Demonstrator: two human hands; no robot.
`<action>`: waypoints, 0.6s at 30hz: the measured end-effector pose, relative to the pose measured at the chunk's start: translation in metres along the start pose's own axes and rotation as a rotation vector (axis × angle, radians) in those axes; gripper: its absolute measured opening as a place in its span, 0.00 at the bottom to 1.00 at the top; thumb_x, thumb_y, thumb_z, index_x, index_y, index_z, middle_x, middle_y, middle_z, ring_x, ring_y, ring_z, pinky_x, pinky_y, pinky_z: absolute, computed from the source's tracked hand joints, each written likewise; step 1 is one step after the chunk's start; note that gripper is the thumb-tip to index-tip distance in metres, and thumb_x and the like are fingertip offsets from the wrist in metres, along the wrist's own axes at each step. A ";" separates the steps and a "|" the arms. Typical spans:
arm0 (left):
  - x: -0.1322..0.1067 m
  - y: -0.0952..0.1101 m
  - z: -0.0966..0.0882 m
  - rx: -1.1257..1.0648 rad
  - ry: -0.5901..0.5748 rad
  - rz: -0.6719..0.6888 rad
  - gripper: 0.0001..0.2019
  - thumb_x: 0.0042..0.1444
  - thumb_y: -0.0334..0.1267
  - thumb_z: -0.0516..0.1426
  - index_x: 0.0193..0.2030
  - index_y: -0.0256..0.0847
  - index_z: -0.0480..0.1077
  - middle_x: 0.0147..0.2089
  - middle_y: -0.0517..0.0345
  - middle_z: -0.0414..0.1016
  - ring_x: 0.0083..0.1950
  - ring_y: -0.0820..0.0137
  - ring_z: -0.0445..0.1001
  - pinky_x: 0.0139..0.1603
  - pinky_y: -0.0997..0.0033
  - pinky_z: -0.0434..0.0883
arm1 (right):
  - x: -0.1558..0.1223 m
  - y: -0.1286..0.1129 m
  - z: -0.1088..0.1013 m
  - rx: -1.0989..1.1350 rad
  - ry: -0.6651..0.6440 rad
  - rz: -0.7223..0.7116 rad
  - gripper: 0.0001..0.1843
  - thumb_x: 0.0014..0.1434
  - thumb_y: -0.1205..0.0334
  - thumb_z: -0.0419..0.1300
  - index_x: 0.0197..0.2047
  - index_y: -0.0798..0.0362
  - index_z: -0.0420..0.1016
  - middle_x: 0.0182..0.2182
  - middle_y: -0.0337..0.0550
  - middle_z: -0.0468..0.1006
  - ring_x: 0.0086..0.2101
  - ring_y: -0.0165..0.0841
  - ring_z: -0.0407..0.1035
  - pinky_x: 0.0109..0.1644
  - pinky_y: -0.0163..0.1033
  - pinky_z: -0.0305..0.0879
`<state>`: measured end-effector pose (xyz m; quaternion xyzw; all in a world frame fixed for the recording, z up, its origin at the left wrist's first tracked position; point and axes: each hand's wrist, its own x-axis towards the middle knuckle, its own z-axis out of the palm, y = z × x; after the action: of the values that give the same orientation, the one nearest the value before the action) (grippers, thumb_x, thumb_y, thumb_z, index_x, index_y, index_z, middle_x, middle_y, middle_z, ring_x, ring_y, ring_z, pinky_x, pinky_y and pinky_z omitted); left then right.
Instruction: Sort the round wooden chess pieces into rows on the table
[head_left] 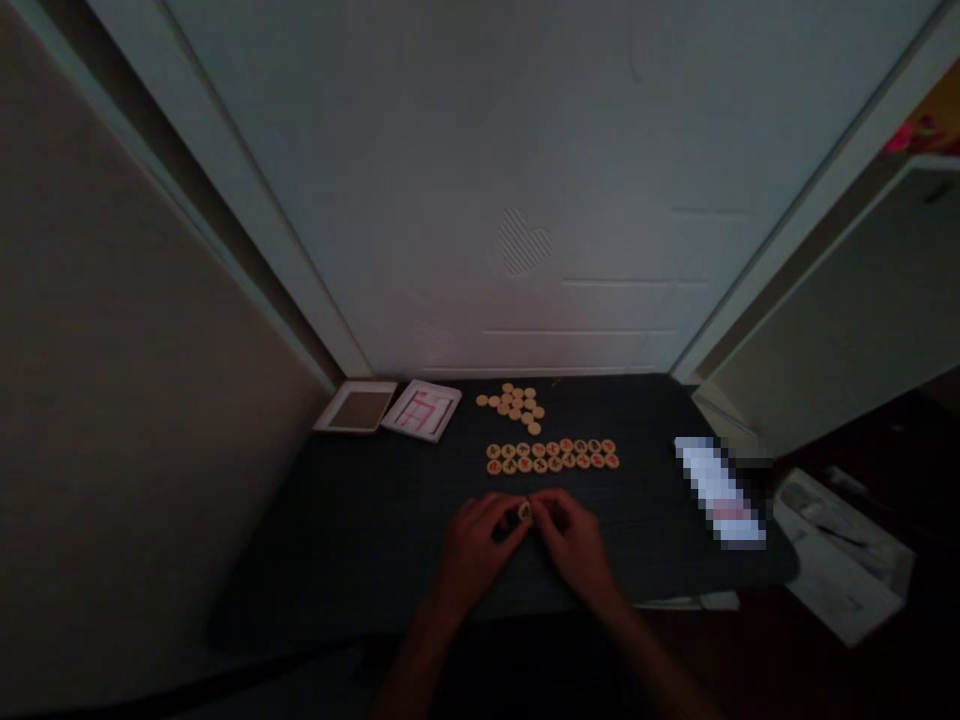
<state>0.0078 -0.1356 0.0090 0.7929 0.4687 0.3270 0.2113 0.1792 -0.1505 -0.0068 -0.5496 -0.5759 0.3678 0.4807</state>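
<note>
My left hand (474, 550) and my right hand (576, 545) meet at the near middle of a dark table (360, 520). Their fingertips are pinched together around one small round wooden game piece (524, 511). Just beyond them lie two tidy rows of round pieces (553, 456) with red and dark marks facing up. Farther back sits a loose cluster of plain tan pieces (514, 402). The light is dim, so the marks cannot be read.
A shallow box tray (355, 408) and a white sheet with red lines (421, 409) lie at the table's back left. A blurred white object (718, 490) rests at the right. A white wall stands behind, panels flank both sides, and papers (844, 560) lie lower right.
</note>
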 end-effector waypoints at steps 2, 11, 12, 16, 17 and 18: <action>0.001 -0.001 -0.001 0.033 0.010 -0.009 0.10 0.65 0.43 0.59 0.50 0.47 0.75 0.42 0.58 0.79 0.39 0.67 0.77 0.47 0.64 0.72 | -0.001 0.000 0.000 0.022 0.014 0.007 0.14 0.67 0.50 0.57 0.44 0.51 0.78 0.38 0.45 0.84 0.38 0.38 0.80 0.43 0.39 0.74; 0.035 -0.047 -0.034 0.207 0.159 -0.208 0.15 0.68 0.47 0.53 0.56 0.45 0.73 0.49 0.55 0.78 0.40 0.67 0.77 0.47 0.66 0.74 | -0.002 -0.002 0.002 0.068 0.018 0.023 0.15 0.68 0.49 0.57 0.46 0.50 0.77 0.38 0.46 0.84 0.37 0.38 0.80 0.44 0.41 0.75; 0.038 -0.054 -0.035 0.237 0.140 -0.218 0.15 0.69 0.46 0.53 0.55 0.45 0.73 0.52 0.55 0.77 0.40 0.67 0.77 0.47 0.66 0.74 | -0.003 -0.001 0.002 0.064 0.013 0.022 0.15 0.68 0.49 0.57 0.46 0.50 0.77 0.38 0.46 0.84 0.37 0.38 0.80 0.43 0.41 0.75; 0.045 -0.069 -0.032 0.356 0.074 -0.211 0.14 0.69 0.45 0.53 0.54 0.46 0.75 0.53 0.53 0.75 0.50 0.64 0.77 0.51 0.67 0.73 | -0.004 -0.002 0.002 0.052 -0.008 0.015 0.15 0.68 0.50 0.56 0.46 0.50 0.77 0.37 0.45 0.83 0.36 0.38 0.80 0.42 0.40 0.75; 0.046 -0.070 -0.030 0.381 0.067 -0.209 0.14 0.69 0.45 0.52 0.55 0.46 0.75 0.53 0.53 0.75 0.51 0.64 0.76 0.51 0.68 0.73 | -0.004 -0.003 0.002 0.044 -0.009 0.012 0.14 0.68 0.50 0.56 0.46 0.50 0.77 0.37 0.45 0.83 0.36 0.37 0.80 0.42 0.40 0.75; 0.046 -0.070 -0.029 0.402 0.063 -0.207 0.15 0.69 0.45 0.52 0.55 0.47 0.74 0.52 0.53 0.75 0.51 0.64 0.76 0.51 0.68 0.73 | -0.004 -0.004 0.001 0.037 -0.010 0.008 0.14 0.68 0.50 0.56 0.46 0.50 0.77 0.37 0.44 0.83 0.36 0.37 0.80 0.42 0.40 0.74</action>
<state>-0.0395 -0.0609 -0.0014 0.7561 0.6098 0.2280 0.0667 0.1767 -0.1546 -0.0038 -0.5412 -0.5692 0.3829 0.4863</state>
